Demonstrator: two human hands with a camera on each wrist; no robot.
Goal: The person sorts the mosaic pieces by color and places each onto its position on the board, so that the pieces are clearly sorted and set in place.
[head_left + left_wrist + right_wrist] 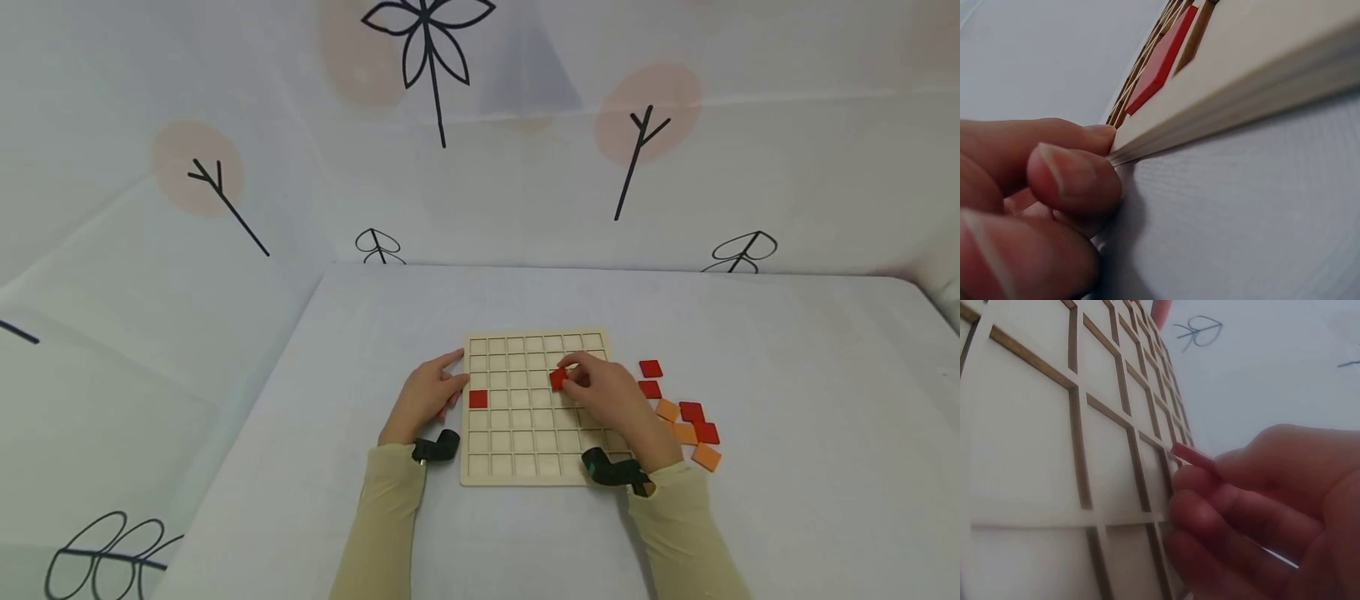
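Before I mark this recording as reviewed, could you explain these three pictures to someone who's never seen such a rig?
There is no machine here, only a person's bare hands: the left hand and the right hand. The wide picture comes from a head-worn camera looking forward and down; the close-ups come from the black wrist cameras, one per wrist. On the white surface lies a pale grid board, with one red square tile in a cell by its left edge. Loose red tiles and orange tiles lie to its right. The left hand touches the board's left edge; the right pinches another red tile over the grid.
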